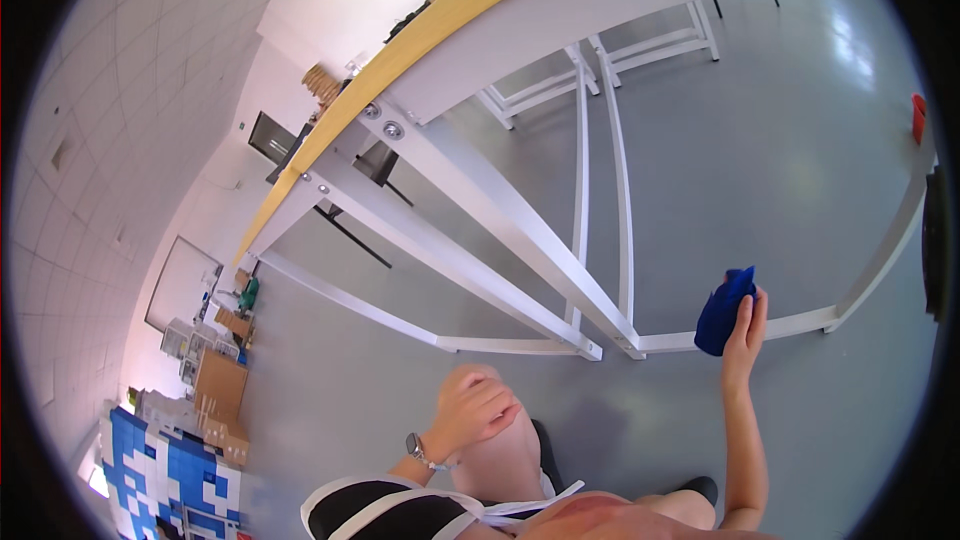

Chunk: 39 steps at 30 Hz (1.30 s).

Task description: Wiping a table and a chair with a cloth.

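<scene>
My right hand (744, 335) is closed on a bunched blue cloth (720, 320), held at the white lower rail (675, 342) of a table frame. The cloth covers a stretch of the rail; whether it presses on it I cannot tell. My left hand (474, 410) rests on my bent knee (497, 440), its fingers curled in and nothing seen in them. A watch (414, 445) is on the left wrist. Slanting white table legs (500, 200) rise from the rail to the yellow-edged tabletop (425, 25) above.
Grey floor (760, 190) spreads under the tables. A dark chair (376, 162) stands beyond the legs. Cardboard boxes (220, 385) and a blue-and-white patterned panel (180, 465) are at the left. A red container (918, 120) stands at the far right.
</scene>
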Tool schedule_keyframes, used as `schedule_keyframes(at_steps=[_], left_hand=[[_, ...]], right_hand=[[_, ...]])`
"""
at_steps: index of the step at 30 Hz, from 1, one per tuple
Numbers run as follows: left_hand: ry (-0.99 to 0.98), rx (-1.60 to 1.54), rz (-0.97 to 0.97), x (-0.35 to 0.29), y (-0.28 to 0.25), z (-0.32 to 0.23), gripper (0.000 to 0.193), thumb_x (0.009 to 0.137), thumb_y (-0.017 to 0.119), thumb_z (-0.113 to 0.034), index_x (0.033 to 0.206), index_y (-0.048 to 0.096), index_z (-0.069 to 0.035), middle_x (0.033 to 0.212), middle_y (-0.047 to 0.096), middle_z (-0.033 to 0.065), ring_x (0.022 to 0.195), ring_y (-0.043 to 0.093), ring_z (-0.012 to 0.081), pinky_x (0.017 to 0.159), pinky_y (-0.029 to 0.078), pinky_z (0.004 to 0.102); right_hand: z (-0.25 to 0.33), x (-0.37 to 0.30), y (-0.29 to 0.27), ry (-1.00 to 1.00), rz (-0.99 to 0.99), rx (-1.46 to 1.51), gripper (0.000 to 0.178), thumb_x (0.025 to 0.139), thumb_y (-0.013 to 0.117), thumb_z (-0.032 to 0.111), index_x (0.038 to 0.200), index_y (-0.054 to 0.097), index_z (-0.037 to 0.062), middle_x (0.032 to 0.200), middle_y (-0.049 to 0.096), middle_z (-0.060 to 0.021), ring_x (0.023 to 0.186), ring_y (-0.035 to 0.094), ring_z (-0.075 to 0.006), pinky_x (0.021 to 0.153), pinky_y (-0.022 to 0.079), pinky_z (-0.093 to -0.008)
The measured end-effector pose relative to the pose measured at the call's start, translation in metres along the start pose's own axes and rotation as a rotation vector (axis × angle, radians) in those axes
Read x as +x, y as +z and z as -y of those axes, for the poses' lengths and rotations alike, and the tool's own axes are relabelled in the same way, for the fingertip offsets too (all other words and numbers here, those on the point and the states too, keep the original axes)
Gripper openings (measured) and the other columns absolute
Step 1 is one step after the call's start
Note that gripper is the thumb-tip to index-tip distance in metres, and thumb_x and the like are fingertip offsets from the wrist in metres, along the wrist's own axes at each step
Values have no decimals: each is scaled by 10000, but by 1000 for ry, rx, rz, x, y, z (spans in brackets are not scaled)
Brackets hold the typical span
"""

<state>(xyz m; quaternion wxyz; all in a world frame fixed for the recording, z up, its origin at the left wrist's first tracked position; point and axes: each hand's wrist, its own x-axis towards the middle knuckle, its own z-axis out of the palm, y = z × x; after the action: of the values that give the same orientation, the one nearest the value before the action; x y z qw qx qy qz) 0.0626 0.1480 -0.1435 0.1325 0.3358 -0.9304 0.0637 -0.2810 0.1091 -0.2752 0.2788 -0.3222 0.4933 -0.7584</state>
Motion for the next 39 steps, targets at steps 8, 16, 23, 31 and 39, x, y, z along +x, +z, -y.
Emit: schedule_keyframes(at_steps=[8,16,23,31,39], left_hand=[[56,-37,119,0,-3,-3,118,727,696,-143,750,585,-111,794,603,3,754,569,187,748,458,330],[502,-283,46,81,-2,-17,113,772,643,-103,827,558,-53,876,573,66,846,565,214,798,454,332],[404,-569,-30,66,12,-16,113,781,643,-107,828,571,-33,902,588,84,841,564,225,772,445,334],[14,-502,-273,61,-10,3,200,765,630,8,945,550,-23,972,598,101,892,564,272,839,443,368],[-277,-745,-715,59,-11,-3,617,899,529,-95,1390,179,38,1292,405,143,1157,439,159,947,376,298]], right_hand=[[155,65,46,-1035,38,-440,339,942,420,182,1138,547,-65,1215,470,-220,1132,469,-342,985,340,-393],[241,66,176,-1432,-34,-557,228,694,621,31,918,657,22,921,600,-87,712,560,-230,608,453,-292],[206,30,204,-1301,26,-514,265,705,623,23,953,707,60,957,636,-87,785,613,-259,647,495,-300],[162,32,189,-1260,93,-360,228,677,631,60,897,683,32,889,617,-48,524,516,-171,479,425,-254],[161,-25,201,-1323,632,-291,270,759,637,148,993,667,18,989,593,-65,674,539,-177,571,434,-275]])
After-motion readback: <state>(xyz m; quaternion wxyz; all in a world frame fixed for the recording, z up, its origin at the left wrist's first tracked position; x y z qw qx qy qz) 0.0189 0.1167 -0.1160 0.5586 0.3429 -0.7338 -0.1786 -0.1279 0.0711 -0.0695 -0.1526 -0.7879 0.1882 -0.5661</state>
